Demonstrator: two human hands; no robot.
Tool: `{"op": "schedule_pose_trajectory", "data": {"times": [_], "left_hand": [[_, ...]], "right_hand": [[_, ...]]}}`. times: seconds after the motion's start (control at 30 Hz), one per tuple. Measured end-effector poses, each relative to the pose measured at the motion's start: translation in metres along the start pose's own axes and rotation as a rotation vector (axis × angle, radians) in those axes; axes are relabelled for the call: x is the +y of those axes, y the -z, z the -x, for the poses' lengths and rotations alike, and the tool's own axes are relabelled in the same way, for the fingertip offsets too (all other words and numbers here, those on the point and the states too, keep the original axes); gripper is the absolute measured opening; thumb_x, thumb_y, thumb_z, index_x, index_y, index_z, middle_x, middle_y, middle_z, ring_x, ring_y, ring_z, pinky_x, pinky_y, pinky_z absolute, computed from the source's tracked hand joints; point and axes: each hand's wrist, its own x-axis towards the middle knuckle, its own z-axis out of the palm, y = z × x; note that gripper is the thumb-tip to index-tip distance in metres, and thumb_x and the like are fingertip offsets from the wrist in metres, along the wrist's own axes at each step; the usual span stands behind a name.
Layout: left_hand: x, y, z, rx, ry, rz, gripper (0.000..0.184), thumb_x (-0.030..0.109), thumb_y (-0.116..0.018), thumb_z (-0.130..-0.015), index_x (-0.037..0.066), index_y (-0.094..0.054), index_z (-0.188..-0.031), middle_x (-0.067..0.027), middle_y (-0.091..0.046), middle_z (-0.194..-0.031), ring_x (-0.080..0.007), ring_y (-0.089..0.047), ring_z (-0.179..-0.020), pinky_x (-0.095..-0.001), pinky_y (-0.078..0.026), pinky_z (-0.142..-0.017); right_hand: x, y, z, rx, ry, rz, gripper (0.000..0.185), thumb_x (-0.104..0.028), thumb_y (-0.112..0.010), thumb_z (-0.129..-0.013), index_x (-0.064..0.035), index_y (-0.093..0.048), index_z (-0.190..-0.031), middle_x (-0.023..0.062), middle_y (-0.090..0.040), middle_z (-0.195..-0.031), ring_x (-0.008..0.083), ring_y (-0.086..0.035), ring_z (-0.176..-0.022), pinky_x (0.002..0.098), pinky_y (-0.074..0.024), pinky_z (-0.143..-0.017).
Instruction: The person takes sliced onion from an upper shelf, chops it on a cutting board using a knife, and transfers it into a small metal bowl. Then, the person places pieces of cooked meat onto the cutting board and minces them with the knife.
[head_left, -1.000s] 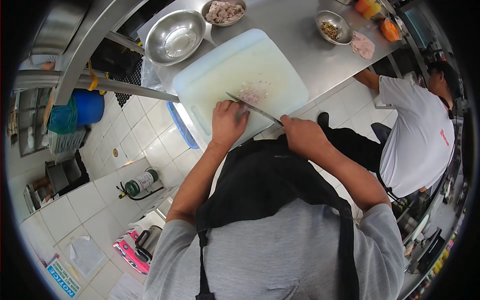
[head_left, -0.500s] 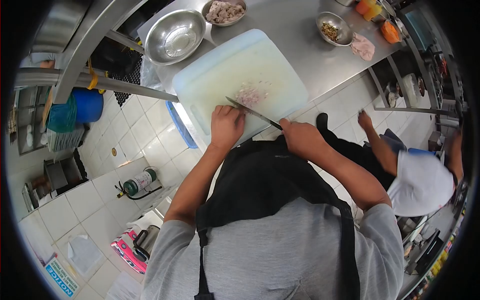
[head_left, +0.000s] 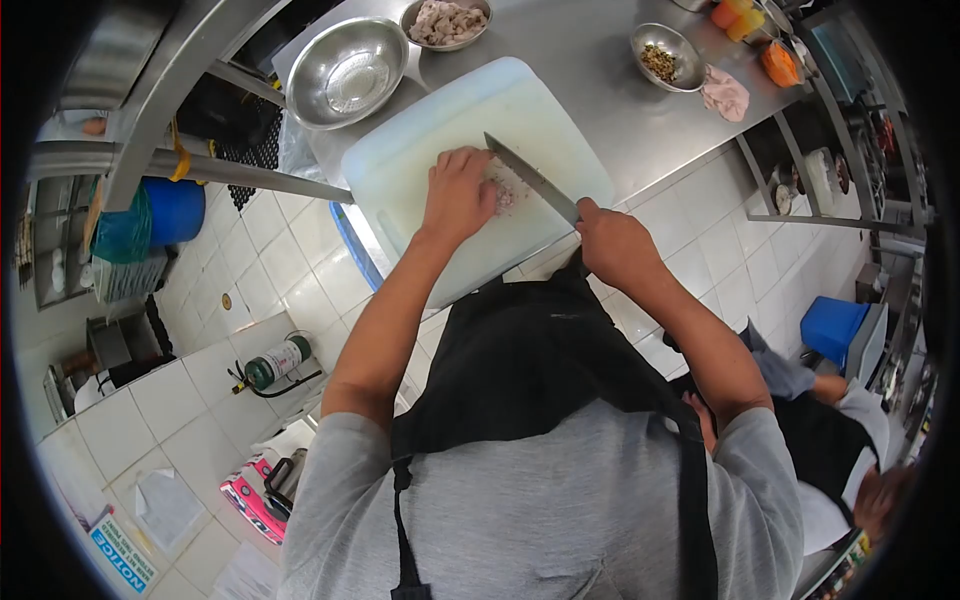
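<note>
My right hand (head_left: 615,240) grips the handle of a kitchen knife (head_left: 537,180), its blade angled up and left across the white cutting board (head_left: 400,170). Under and beside the blade lies a small pile of finely chopped, pinkish pieces (head_left: 512,190), which look like shallot or red onion. My left hand (head_left: 460,195) rests on the board just left of the pile, near the blade's tip. Its fingers are bent and its thumb is apart from them, touching the edge of the pieces; I see nothing held in it.
Behind the board on the steel table (head_left: 560,50) stand a metal bowl (head_left: 348,75) and a bowl of raw meat (head_left: 447,22). Farther right are a bowl of brown bits (head_left: 668,58) and a pink cloth (head_left: 725,93). Another person (head_left: 830,430) is at my right.
The knife and right hand have moved right, with the blade's tip farther up the board. My left hand has moved up and over toward the pile. The other person has moved closer behind my right side.
</note>
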Motion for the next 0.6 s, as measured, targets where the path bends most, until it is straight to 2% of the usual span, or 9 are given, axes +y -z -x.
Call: {"op": "schedule_pose_trajectory", "data": {"times": [0.17,0.27,0.33,0.43,0.6], "left_hand": [[-0.006,-0.002,-0.013,-0.157,0.018,-0.077,0.036,0.014,-0.071,-0.086,0.006,-0.075,-0.121,-0.0114,-0.068,-0.123,-0.0374,-0.060,-0.118,-0.0516,-0.049,-0.101],[-0.002,0.001,-0.012,-0.225,0.042,-0.103,0.033,0.015,-0.071,-0.086,0.006,-0.077,-0.117,-0.0114,-0.069,-0.119,-0.0369,-0.061,-0.116,-0.0521,-0.049,-0.098],[0.004,0.002,-0.009,-0.241,0.054,-0.135,0.032,0.017,-0.072,-0.087,0.006,-0.077,-0.116,-0.0119,-0.070,-0.117,-0.0370,-0.061,-0.115,-0.0522,-0.049,-0.097],[0.006,0.002,-0.006,-0.177,0.012,-0.125,0.032,0.018,-0.073,-0.086,0.005,-0.077,-0.115,-0.0119,-0.069,-0.116,-0.0365,-0.062,-0.114,-0.0522,-0.049,-0.095],[0.008,-0.003,-0.005,-0.093,-0.005,-0.114,0.022,0.017,-0.074,-0.086,0.007,-0.077,-0.105,-0.0118,-0.069,-0.104,-0.0357,-0.062,-0.107,-0.0520,-0.049,-0.089]], "right_hand": [[-0.003,0.008,0.007,0.016,-0.024,-0.046,0.013,-0.008,-0.058,-0.101,0.0015,-0.056,-0.111,0.0250,-0.073,-0.084,0.0456,-0.075,-0.080,0.0558,-0.0595,-0.073],[0.002,-0.010,0.007,0.006,0.016,-0.010,0.016,-0.014,-0.058,-0.108,0.0007,-0.055,-0.114,0.0242,-0.074,-0.087,0.0450,-0.074,-0.080,0.0573,-0.0572,-0.072],[0.002,-0.011,0.007,-0.014,0.011,0.009,0.015,-0.014,-0.058,-0.108,0.0005,-0.055,-0.114,0.0234,-0.074,-0.087,0.0439,-0.074,-0.080,0.0563,-0.0578,-0.072],[0.002,-0.014,0.009,0.002,0.018,0.004,0.015,-0.013,-0.058,-0.108,0.0002,-0.055,-0.114,0.0223,-0.074,-0.086,0.0428,-0.074,-0.079,0.0550,-0.0584,-0.071],[0.001,-0.008,0.008,-0.047,0.015,0.059,0.015,-0.013,-0.059,-0.108,0.0001,-0.055,-0.113,0.0213,-0.074,-0.086,0.0416,-0.075,-0.080,0.0536,-0.0590,-0.071]]}}
